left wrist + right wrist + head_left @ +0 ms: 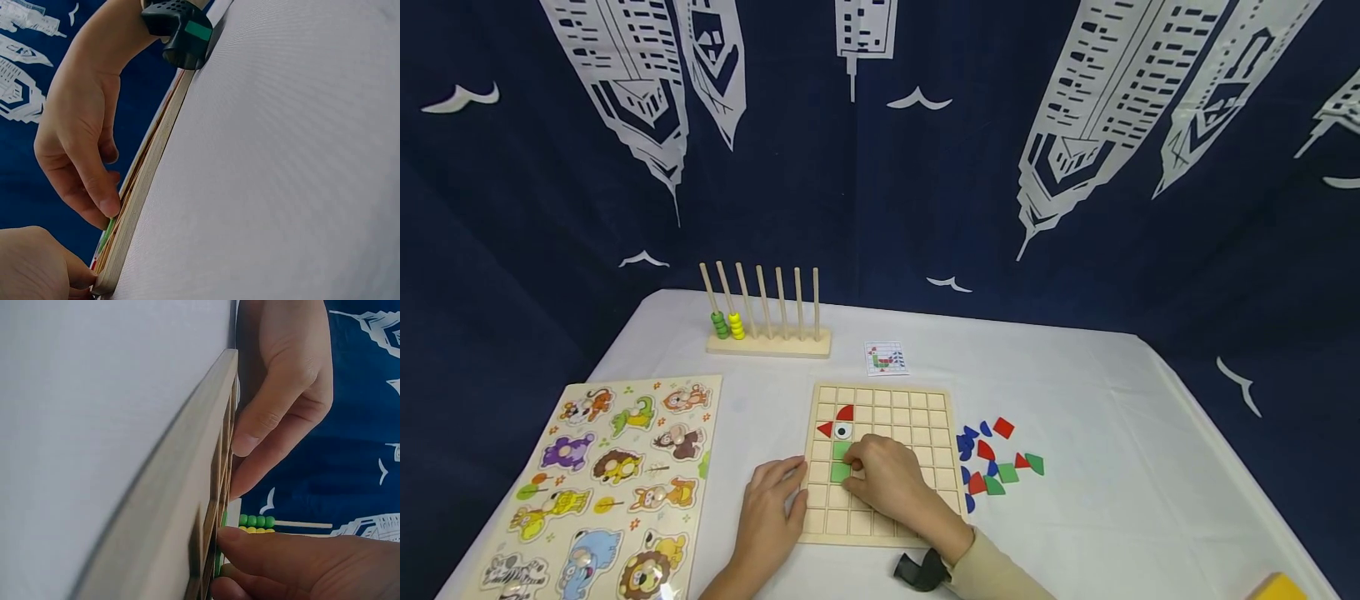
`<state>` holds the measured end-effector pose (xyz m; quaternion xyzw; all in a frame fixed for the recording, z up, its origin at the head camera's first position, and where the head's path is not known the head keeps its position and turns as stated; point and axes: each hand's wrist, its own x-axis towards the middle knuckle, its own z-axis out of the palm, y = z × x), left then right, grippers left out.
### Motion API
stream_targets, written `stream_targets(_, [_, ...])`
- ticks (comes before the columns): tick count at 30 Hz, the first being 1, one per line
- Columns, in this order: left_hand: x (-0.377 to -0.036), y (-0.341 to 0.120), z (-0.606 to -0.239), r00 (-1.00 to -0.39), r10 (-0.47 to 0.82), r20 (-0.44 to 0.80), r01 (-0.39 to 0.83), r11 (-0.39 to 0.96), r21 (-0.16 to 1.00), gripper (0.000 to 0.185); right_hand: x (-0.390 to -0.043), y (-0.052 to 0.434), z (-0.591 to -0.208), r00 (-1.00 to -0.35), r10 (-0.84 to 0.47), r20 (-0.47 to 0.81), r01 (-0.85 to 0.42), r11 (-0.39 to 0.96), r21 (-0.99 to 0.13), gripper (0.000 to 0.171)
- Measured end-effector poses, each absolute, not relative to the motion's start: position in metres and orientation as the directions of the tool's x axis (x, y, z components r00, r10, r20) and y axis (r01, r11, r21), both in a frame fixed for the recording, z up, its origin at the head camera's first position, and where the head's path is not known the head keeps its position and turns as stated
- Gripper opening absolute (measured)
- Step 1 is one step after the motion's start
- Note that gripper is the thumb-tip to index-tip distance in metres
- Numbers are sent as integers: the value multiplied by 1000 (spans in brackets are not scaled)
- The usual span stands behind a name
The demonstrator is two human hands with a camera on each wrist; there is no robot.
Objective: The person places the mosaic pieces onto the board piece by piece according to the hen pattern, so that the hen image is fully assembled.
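A wooden grid board (917, 410) lies flat on the table. Set in it are a red quarter-circle (846, 413), a red triangle (825, 429), a white eye tile (843, 431) and two green squares, one upper (841, 450) and one lower (839, 472). My right hand (889, 475) is over the board, thumb and index finger bent at the lower green square and seemingly pinching it. In the right wrist view its fingertips partly cover the green. My left hand (771, 508) rests against the board's left edge, fingers extended and touching it.
Loose red, blue and green pieces (1008, 474) lie right of the board. A small pattern card (886, 358) sits behind it. A peg rack with beads (767, 342) stands at back left, and an animal puzzle (655, 467) lies left. Something yellow (1279, 587) shows bottom right.
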<state>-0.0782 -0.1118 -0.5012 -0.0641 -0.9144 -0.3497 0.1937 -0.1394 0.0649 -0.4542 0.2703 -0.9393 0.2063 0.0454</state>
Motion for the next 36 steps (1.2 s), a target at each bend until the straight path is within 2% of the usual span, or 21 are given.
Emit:
stream_targets(4, [-78, -111, -501, -915, -21, 402, 254, 745, 616, 33, -138, 66, -455, -856, -474, 206, -516, 766, -383, 16])
stream_targets(9, [-78, -109, -501, -914, -26, 404, 257, 734, 629, 33, -135, 79, -452, -869, -456, 193, -490, 742, -458, 14])
stream_targets(14, [-79, -108, -501, -917, -26, 398, 255, 728, 636, 33, -128, 116, -449, -898, -400, 182, -430, 718, -547, 12])
stream_targets(18, [-79, -110, -501, -920, -26, 392, 250, 730, 636, 34, -120, 158, -450, -923, -316, 219, -384, 725, -572, 13])
stream_targets(21, [-78, -111, -501, -920, -25, 392, 250, 732, 634, 34, -114, 190, -451, -942, -225, 249, -331, 750, -573, 15])
stream_targets(27, [-78, -112, -500, -921, -26, 389, 250, 728, 638, 33, -118, 250, -447, -968, 6, 251, -130, 845, -519, 20])
stream_targets(32, [-78, -111, -500, -923, -25, 384, 248, 723, 645, 33, -122, 281, -454, -983, 119, 141, 30, 858, -513, 27])
stream_targets(36, [-77, -111, -500, -921, -23, 388, 252, 726, 640, 33, -126, 290, -465, -988, 134, 74, 80, 860, -504, 29])
